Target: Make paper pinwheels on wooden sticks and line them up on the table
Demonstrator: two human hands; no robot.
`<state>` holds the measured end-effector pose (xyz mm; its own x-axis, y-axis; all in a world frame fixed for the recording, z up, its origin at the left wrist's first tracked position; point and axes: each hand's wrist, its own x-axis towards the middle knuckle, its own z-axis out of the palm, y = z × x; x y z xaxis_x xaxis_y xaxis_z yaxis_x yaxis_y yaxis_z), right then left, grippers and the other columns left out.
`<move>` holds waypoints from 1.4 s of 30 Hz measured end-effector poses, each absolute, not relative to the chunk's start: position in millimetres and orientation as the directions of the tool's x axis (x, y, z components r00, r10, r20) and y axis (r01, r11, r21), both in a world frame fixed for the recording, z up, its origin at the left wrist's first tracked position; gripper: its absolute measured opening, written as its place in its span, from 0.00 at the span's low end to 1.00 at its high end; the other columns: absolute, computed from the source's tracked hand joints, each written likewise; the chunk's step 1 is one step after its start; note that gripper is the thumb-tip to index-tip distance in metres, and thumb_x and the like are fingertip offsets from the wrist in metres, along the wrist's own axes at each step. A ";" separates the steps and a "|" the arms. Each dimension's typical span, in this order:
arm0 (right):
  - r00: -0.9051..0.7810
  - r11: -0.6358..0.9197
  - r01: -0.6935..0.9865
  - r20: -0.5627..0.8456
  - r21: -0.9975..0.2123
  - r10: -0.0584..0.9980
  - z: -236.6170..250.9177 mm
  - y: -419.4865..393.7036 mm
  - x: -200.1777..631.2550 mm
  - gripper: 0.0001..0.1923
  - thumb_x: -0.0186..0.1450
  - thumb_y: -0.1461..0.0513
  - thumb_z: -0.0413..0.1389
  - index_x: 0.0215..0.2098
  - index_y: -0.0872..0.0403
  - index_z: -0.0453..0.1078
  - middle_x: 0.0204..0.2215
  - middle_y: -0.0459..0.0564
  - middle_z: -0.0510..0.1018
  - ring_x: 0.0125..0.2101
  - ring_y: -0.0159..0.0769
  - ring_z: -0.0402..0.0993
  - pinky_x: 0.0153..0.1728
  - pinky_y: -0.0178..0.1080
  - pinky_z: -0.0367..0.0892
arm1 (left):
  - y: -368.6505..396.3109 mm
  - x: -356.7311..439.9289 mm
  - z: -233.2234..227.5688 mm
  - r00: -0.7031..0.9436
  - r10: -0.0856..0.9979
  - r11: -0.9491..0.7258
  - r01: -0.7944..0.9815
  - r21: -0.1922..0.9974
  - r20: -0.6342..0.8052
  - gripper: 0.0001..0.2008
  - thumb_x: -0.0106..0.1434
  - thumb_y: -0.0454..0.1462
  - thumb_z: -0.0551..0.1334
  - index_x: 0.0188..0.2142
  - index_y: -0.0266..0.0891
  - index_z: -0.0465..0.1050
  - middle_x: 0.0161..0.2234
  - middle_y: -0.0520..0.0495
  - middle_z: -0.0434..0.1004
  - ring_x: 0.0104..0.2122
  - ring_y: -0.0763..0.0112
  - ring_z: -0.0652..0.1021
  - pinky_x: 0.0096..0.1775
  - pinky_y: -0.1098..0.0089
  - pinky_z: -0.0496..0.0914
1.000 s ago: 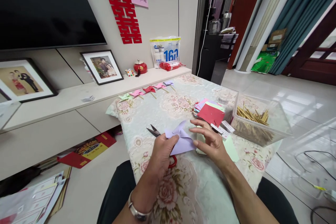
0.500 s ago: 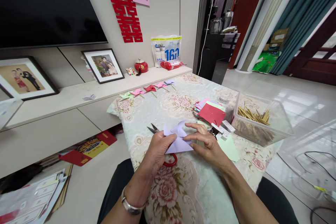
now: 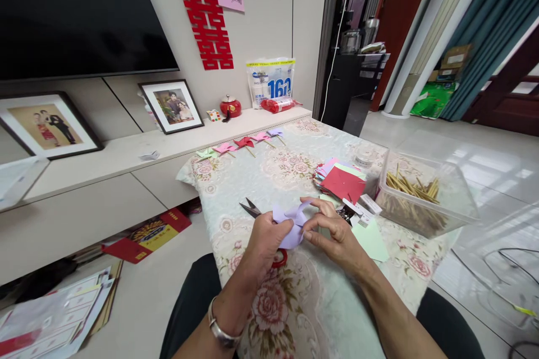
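Between my hands is a sheet of lilac paper (image 3: 290, 240), its cut corners curling in toward the middle. My left hand (image 3: 269, 234) pinches it, with the thumb pressed on its centre. At its right side, my right hand (image 3: 328, 230) has thumb and index finger closed on a curved flap. Under and beside my left hand lie scissors (image 3: 251, 208); their dark blades point away and a red handle shows below the paper. A light green sheet (image 3: 371, 240) lies by my right wrist.
A clear plastic box (image 3: 425, 216) of thin sticks stands to the right, near a stack of coloured paper (image 3: 343, 180) and small white boxes (image 3: 362, 212). Several paper pinwheels (image 3: 244, 143) lie along the table's far left edge. A low cabinet (image 3: 177, 137) runs behind.
The lower part of the lilac paper has been bent in, so the sheet looks smaller and rounder. Both hands have drawn closer around it. The whole view has shifted slightly.
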<state>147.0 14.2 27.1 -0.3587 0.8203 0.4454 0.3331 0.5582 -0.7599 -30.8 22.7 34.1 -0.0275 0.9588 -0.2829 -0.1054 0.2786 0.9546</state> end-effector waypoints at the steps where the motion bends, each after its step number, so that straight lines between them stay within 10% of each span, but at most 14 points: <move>1: -0.347 0.538 0.339 0.429 -0.772 0.834 27.2 14.0 146.3 0.06 0.68 0.60 0.58 0.34 0.50 0.77 0.59 0.55 0.70 0.62 0.49 0.61 0.59 0.52 0.56 | 22.2 -29.5 33.8 -0.028 0.960 0.275 -0.090 0.957 -0.278 0.13 0.46 0.36 0.67 0.32 0.30 0.79 0.24 0.48 0.77 0.20 0.74 0.71 0.23 0.74 0.64; 42: -0.247 0.343 0.275 0.279 -0.898 0.928 22.9 16.7 142.0 0.07 0.61 0.63 0.59 0.25 0.53 0.69 0.37 0.52 0.78 0.45 0.44 0.75 0.47 0.43 0.65 | 19.3 -21.3 36.2 0.110 0.957 0.265 0.049 0.963 -0.269 0.06 0.45 0.38 0.64 0.24 0.37 0.74 0.19 0.55 0.70 0.20 0.74 0.67 0.22 0.74 0.58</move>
<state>142.0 16.7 22.9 -0.2471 0.9280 0.2790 0.2745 0.3432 -0.8983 -21.3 19.3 36.2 0.1105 0.9567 -0.2693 0.0492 0.2654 0.9629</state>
